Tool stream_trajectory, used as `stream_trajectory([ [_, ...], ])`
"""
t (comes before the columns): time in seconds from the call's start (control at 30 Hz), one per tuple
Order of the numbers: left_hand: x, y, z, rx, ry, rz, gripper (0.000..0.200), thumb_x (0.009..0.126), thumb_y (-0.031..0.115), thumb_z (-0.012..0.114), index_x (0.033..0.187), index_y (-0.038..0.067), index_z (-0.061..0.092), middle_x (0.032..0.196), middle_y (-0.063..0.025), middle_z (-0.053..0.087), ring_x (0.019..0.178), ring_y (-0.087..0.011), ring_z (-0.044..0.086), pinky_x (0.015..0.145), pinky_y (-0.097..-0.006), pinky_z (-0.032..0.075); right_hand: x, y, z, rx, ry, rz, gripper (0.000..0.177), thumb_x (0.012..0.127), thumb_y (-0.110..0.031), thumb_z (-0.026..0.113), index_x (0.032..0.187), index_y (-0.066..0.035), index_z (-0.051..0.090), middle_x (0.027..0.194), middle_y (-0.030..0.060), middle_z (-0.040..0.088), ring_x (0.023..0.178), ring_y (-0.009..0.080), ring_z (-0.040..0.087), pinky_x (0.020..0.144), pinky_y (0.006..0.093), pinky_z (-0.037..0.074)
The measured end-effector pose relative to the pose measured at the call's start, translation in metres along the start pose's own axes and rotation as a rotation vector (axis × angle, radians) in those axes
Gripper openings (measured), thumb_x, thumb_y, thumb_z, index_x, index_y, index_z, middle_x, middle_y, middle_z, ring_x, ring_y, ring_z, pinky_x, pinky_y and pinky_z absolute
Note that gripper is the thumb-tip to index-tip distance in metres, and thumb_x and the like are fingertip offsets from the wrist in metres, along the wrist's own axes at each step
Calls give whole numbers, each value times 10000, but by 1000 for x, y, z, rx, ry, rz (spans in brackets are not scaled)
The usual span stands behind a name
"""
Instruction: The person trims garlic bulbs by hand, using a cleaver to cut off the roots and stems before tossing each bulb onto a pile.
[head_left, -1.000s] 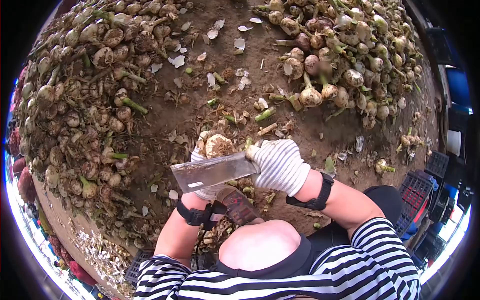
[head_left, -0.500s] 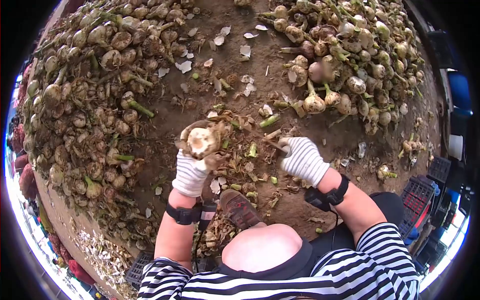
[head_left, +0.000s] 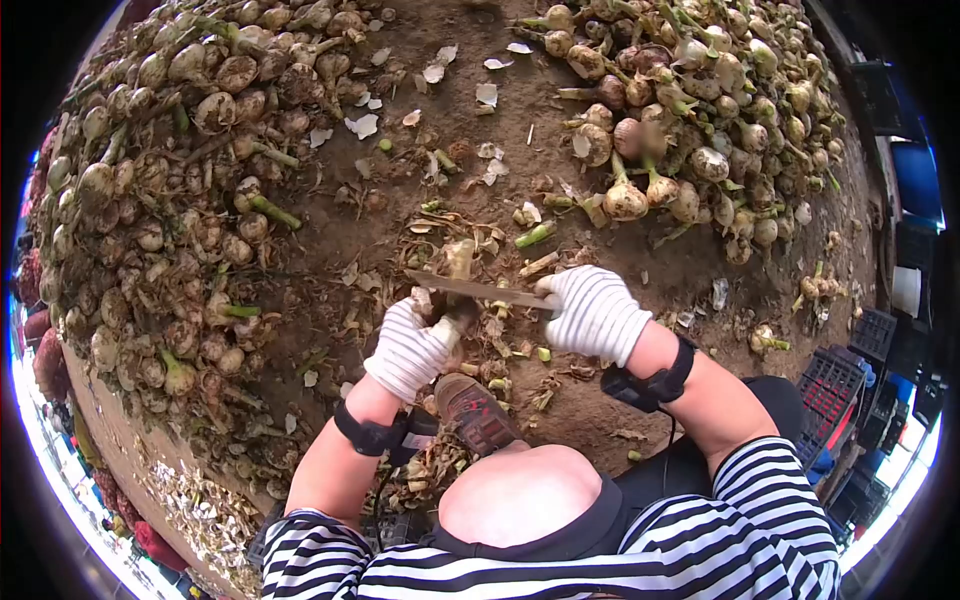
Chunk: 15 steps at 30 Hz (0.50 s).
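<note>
My left hand (head_left: 408, 345), in a striped white glove, is closed around a bulb that is mostly hidden by the fingers and the blade. A pale stalk (head_left: 461, 262) rises from that bulb. In my gloved right hand (head_left: 595, 312) is a long flat knife (head_left: 485, 291). Its blade points left and lies across the stalk, just above my left fingers. Cut green stem pieces (head_left: 536, 235) and dry skins lie on the soil beyond the hands.
Large heaps of bulbs with stems lie at the left (head_left: 150, 240) and the upper right (head_left: 700, 130). My shoe (head_left: 478, 418) is just below my left hand. Dark crates (head_left: 828, 390) stand at the right, beside a white container (head_left: 907, 292).
My left hand has moved slightly right and turned, so the bulb's pale cut face no longer shows. The knife has come left across the stalk, and its blade is now plainly visible.
</note>
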<state>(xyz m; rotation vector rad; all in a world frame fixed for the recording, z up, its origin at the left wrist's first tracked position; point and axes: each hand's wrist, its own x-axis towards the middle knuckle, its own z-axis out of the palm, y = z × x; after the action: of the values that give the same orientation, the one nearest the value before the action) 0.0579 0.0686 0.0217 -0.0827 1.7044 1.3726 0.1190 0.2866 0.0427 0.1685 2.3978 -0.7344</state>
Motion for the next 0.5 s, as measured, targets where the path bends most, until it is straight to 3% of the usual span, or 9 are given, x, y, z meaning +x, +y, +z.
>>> stream_trajectory([
  [0.1,0,2,-9,294,200,562,137,825,30,624,960,10,610,733,-7,598,580,-58,522,486,-231,419,-3,42,13,-222,-149,215,282,702,-226,541,901,-69,667,816,171,657,784,327,643,703,415,518],
  [0.13,2,32,-10,387,253,528,158,825,103,638,953,12,623,714,-34,626,610,-82,551,583,-231,465,-7,50,22,-173,-91,281,279,706,-221,541,901,-70,672,837,173,658,810,316,645,722,408,516],
  [0.17,3,68,-7,132,144,210,290,821,112,649,1076,-5,578,877,-51,645,722,-89,572,668,-234,484,-2,50,27,-188,-148,317,272,706,-212,540,897,-71,673,846,171,659,824,320,639,740,400,513],
  [0.23,17,107,7,-267,-254,674,637,804,154,685,1333,16,358,1195,-57,512,1040,-141,490,878,-294,432,1,27,27,-70,21,229,267,703,-196,535,890,-65,672,838,182,650,807,337,631,732,407,506],
  [0.3,27,140,-4,-392,-390,684,596,805,162,690,1303,27,391,1141,-52,524,1019,-143,480,876,-306,430,5,27,27,-11,112,175,277,699,-190,534,905,-61,668,830,190,644,794,346,626,718,412,502],
  [0.37,70,138,-58,-54,521,828,602,780,230,722,1264,32,425,1082,-87,544,966,-182,516,883,-337,442,4,34,16,96,193,202,295,692,-173,532,931,-53,656,801,205,630,755,360,613,677,416,488],
  [0.4,97,129,-101,354,978,759,727,738,352,747,1283,11,407,1195,-171,538,1090,-258,529,953,-347,420,0,36,10,171,207,275,290,690,-175,535,924,-52,654,788,202,629,744,360,609,669,411,487],
  [0.43,115,112,-145,565,1138,346,862,707,455,740,1330,1,356,1311,-237,456,1210,-312,469,1006,-357,385,-5,39,6,245,211,353,285,688,-177,538,916,-51,653,776,199,629,734,360,606,660,405,486],
  [0.5,136,64,-221,820,945,-239,853,752,476,667,1384,48,286,1337,-233,433,1226,-341,449,1007,-409,378,-2,53,19,286,216,382,293,675,-186,554,913,-45,650,743,193,625,704,351,601,647,399,482],
])
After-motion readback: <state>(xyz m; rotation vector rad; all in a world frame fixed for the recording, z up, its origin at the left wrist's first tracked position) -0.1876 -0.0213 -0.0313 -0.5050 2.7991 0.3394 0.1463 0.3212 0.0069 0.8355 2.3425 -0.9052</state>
